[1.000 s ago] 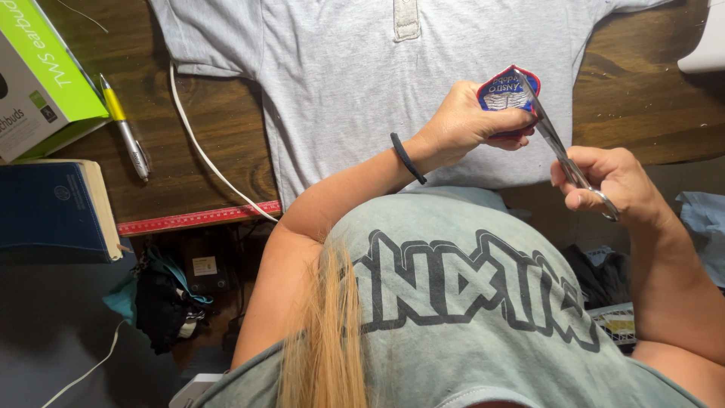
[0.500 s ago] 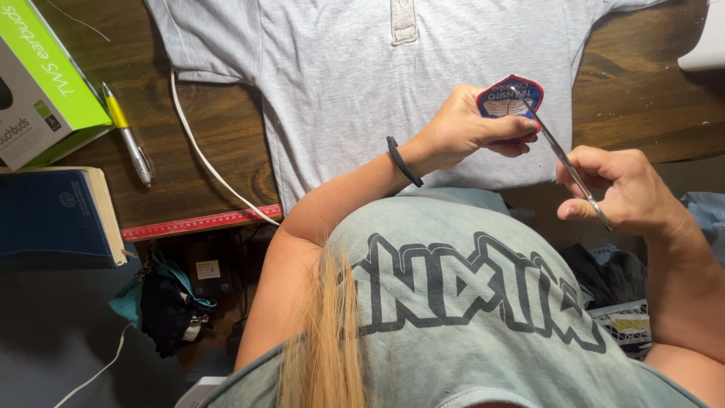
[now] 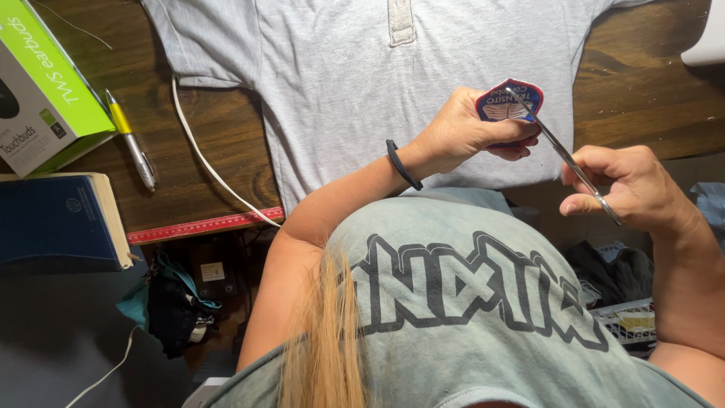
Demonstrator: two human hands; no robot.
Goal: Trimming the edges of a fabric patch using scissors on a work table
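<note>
Two bare hands at work over a dark wooden counter (image 3: 649, 91), listed from the near edge outward.

Right hand (image 3: 630, 189): fingers clenched through the handles of small metal scissors (image 3: 563, 155), blades slanting up and left to touch the edge of a patch.

Left hand (image 3: 461, 136): fingers grasping the patch (image 3: 510, 104), a shield-shaped cloth badge, blue with a red border, held up above the lower part of a shirt. Dark band (image 3: 400, 165) around the wrist.

Book (image 3: 57, 219): blue cover, lying at the near left corner of the counter.

Ruler (image 3: 204, 225): red, along the near edge of the counter, just beside the book.

Cord (image 3: 208, 166): white, curving from under the shirt's sleeve down to the ruler.

Pen (image 3: 130, 140): yellow and silver, lying between the cord and a box.

Box (image 3: 45, 91): green and white carton, far left, tilted.

Shirt (image 3: 355, 75): pale grey, short-sleeved, buttoned placket, spread flat across the far middle of the counter, hem toward the person.
</note>
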